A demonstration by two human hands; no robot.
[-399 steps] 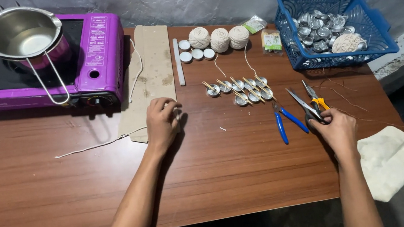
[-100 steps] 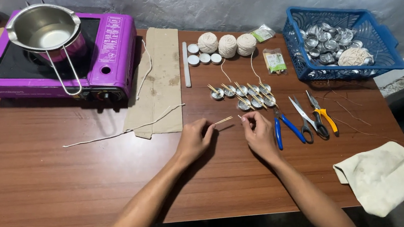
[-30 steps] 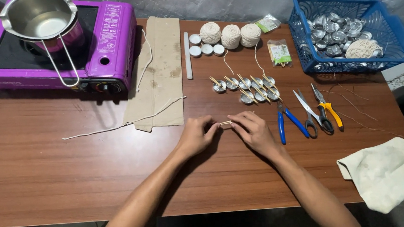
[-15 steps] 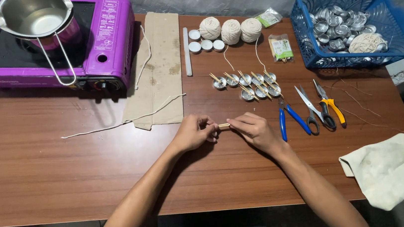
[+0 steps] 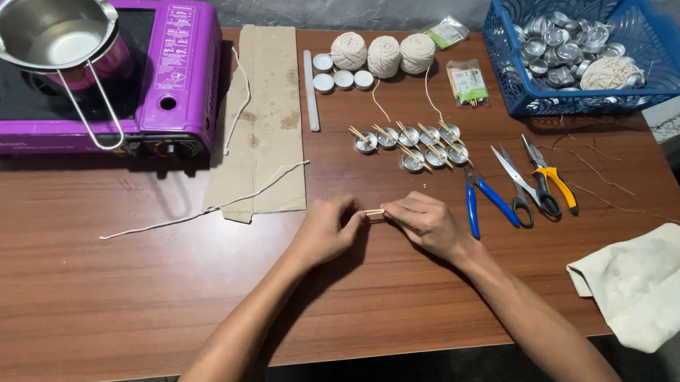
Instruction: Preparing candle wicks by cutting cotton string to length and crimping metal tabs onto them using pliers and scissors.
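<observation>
My left hand and my right hand meet at the middle of the brown wooden table, each pinching one end of a short thin wooden stick held level just above the tabletop. Behind the hands stand several small metal cups in two rows, each with small sticks laid across its rim. A long white string lies to the left, running onto a strip of cardboard.
Blue-handled pliers, scissors and yellow-handled pliers lie right of my hands. A blue basket of metal cups, three string balls, a purple stove with a steel pot, and a white cloth are around.
Thirteen seconds ago my hands were apart, on the cardboard and the scissors. They then came together on the stick, closing in on its ends over the last second.
</observation>
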